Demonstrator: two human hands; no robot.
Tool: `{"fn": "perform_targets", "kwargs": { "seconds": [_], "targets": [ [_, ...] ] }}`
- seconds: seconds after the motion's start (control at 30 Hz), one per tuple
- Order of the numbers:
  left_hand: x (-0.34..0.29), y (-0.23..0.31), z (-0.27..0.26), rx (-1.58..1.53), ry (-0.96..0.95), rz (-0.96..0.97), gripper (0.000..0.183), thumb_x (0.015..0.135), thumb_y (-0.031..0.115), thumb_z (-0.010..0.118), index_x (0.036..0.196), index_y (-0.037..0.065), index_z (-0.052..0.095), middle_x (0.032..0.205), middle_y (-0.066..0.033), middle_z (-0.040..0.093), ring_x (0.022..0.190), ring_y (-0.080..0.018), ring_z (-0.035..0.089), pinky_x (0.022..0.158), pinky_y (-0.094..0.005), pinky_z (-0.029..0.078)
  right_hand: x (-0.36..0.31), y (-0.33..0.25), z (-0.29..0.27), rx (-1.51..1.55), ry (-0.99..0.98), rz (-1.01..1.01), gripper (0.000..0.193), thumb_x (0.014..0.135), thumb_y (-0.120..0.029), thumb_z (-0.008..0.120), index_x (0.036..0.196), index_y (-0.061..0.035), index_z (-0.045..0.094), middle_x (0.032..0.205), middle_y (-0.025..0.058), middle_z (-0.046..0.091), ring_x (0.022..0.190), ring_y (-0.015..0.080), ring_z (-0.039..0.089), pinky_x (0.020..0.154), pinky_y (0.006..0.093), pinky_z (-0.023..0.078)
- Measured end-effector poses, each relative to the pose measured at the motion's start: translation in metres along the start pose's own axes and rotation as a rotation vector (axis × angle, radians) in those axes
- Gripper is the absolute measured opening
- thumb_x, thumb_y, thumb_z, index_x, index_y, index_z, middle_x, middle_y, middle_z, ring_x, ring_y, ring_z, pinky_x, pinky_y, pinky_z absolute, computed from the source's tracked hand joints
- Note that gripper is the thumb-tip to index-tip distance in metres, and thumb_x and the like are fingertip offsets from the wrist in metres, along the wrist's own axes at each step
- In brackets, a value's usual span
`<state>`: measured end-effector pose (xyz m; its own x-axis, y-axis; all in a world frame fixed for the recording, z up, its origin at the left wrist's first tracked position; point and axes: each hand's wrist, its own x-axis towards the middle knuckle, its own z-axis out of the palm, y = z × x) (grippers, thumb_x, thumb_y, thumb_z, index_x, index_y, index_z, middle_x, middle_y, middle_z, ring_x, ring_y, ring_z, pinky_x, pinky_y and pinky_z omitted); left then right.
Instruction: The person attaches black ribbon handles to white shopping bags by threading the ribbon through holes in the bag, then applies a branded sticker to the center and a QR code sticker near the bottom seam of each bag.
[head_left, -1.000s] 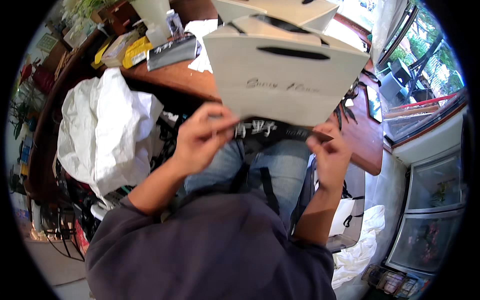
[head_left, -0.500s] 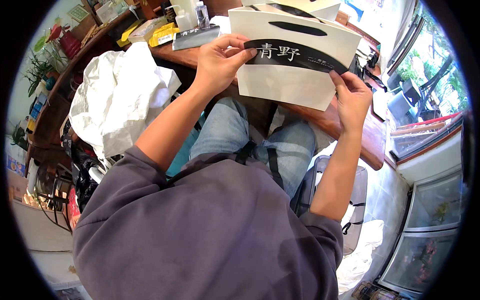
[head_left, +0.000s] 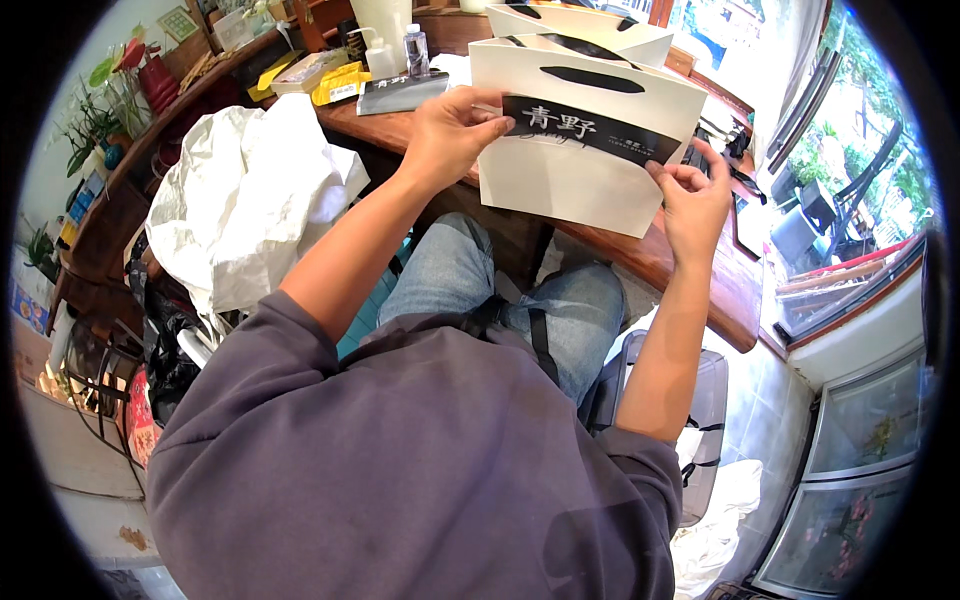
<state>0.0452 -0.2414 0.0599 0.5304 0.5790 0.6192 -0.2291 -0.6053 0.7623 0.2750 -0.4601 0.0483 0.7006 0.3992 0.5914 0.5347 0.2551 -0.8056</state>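
A white paper bag (head_left: 560,190) with a dark slot handle stands upright at the front edge of the wooden table. Across its front lies a black label strip (head_left: 600,132) with pale lettering, looking nearly flat against the paper. My left hand (head_left: 452,135) pinches the strip's left end between thumb and fingers. At its lower right end, my right hand (head_left: 692,195) pinches the other corner. Some dark script shows on the bag just under the strip. Behind stands a second white paper bag (head_left: 640,45), partly hidden by the first.
On the wooden table (head_left: 385,125) to the left lie a dark packet (head_left: 402,93), a yellow packet (head_left: 341,83), a pump bottle (head_left: 381,58) and a clear bottle (head_left: 416,48). A large crumpled white sack (head_left: 240,200) is at my left. A grey bin (head_left: 705,400) stands at my right.
The strip was bowed and stood off the bag; now it is straighter and closer to the paper. My right hand has moved slightly left, and the script below the strip has come into view.
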Motion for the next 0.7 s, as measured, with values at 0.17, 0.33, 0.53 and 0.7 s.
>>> {"fn": "perform_targets", "kwargs": {
  "seconds": [0.17,0.33,0.53,0.7],
  "targets": [
    [-0.004,-0.004,0.003,0.004,0.053,-0.014,0.035,0.09,-0.001,0.082,0.117,-0.004,0.059,0.108,-0.0114,0.068,0.091,-0.0163,0.075,0.083,-0.0263,0.063,0.005,0.018,0.002,0.089,0.02,-0.071,0.044,0.082,0.003,0.087,0.103,-0.0049,0.049,0.083,0.0089,0.072,0.069,0.0061,0.059,0.065,0.0189,0.048],
    [-0.01,-0.006,0.011,0.125,0.102,-0.029,0.031,0.09,0.004,0.084,0.103,0.0,0.055,0.097,-0.0137,0.074,0.088,-0.0182,0.078,0.068,-0.0264,0.064,0.005,0.026,0.009,0.062,0.084,-0.083,0.043,0.083,0.002,0.087,0.095,-0.0067,0.047,0.082,0.0058,0.069,0.065,0.0032,0.051,0.061,0.0188,0.044],
    [-0.008,-0.021,0.012,0.278,0.142,0.056,0.031,0.088,0.007,0.086,0.096,0.0,0.057,0.089,-0.0146,0.077,0.084,-0.0165,0.078,0.064,-0.0264,0.064,0.003,0.027,0.013,-0.014,0.105,-0.11,0.043,0.081,0.0,0.088,0.092,-0.0071,0.047,0.08,0.0037,0.069,0.064,0.0028,0.048,0.06,0.0196,0.043],
    [-0.005,-0.026,0.013,0.313,0.168,0.123,0.032,0.086,0.007,0.088,0.092,-0.002,0.058,0.092,-0.0123,0.071,0.087,-0.0189,0.078,0.065,-0.0271,0.064,0.003,0.03,0.016,-0.041,0.12,-0.102,0.043,0.08,0.0,0.089,0.091,-0.0074,0.048,0.08,0.0024,0.069,0.064,0.0028,0.047,0.06,0.0202,0.043]
  ]
}}
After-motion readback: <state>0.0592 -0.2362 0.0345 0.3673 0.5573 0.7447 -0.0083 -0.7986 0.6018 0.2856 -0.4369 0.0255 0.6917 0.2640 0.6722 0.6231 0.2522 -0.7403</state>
